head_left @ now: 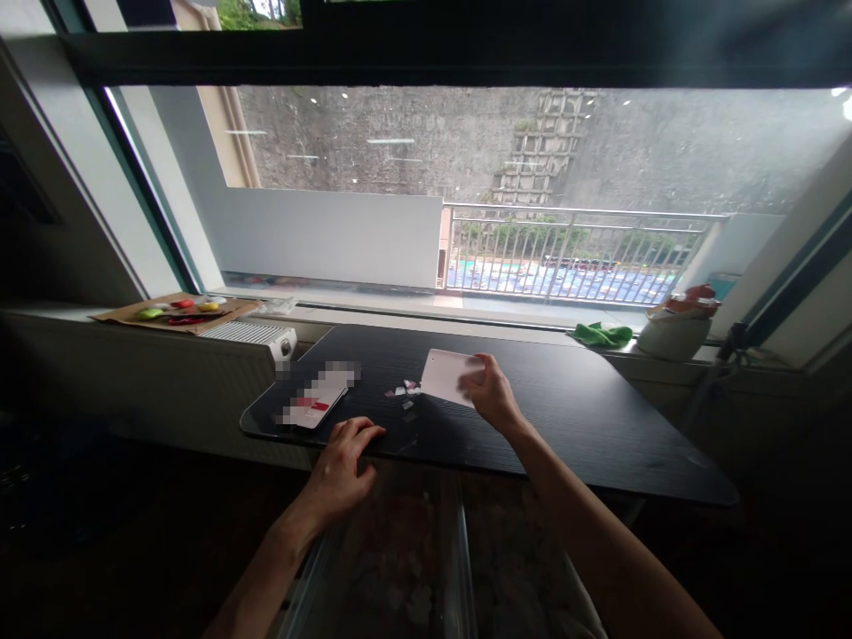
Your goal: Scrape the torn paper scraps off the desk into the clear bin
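My right hand [491, 392] grips the right side of a pale, flat rectangular piece [447, 376], held over the dark table; I cannot make out whether it is a lid or a shallow tray. Several small pale and purplish scraps [407, 390] lie loose by its left edge. At the near edge of the table, my left hand [344, 463] rests with its fingers on the edge and its thumb apart, holding nothing. Beyond it, to the left, lies a white box-like object [318, 401] with a red patch, partly blurred out.
The black table [565, 417] stands against the windowsill. Left of it, a radiator [256, 335] bears a brown board [133, 311] with colourful items. A green cloth [603, 335] and a pale pot [675, 335] sit on the sill at right. Clear plastic drawers [426, 550] show below the table.
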Available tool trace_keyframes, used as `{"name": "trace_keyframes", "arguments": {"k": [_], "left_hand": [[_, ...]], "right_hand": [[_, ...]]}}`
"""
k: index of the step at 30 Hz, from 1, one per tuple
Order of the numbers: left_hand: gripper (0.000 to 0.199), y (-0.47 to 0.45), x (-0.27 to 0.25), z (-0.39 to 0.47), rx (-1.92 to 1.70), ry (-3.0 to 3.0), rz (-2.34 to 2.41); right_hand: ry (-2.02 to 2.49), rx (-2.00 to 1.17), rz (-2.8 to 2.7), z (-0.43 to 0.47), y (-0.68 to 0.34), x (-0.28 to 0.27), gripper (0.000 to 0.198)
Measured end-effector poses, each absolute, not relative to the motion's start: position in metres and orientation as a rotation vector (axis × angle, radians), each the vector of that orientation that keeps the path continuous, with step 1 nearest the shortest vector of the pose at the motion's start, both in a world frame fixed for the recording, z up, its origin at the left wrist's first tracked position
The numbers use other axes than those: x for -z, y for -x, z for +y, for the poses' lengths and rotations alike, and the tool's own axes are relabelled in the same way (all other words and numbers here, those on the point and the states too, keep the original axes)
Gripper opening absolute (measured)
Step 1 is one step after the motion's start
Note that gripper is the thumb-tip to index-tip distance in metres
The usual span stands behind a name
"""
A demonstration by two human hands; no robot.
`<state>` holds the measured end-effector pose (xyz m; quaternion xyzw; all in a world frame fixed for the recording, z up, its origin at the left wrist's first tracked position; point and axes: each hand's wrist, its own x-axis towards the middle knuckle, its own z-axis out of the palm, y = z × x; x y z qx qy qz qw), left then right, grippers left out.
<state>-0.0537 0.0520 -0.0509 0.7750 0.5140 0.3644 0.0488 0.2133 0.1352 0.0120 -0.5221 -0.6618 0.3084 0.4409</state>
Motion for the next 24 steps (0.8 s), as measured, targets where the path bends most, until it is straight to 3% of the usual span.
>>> {"name": "trace_keyframes", "arguments": {"k": [5,10,24], "left_hand": [[0.050,0.053,0.050,0.052,-1.096,-2.375,1.555],[0.051,0.052,0.050,0.051,-1.092,-2.374,1.587],[0.049,0.051,0.053,0.052,-1.091,-2.373,1.586]], "right_hand": [[1.403,-0.528,-1.669,0.109,-0.229,-0.023,0.038],[1.215,-0.472,-1.809,0.103,-0.213,-0.032,0.033],[1.302,-0.404,-1.826,0.125,-0.194,-0.032,0.036]]}}
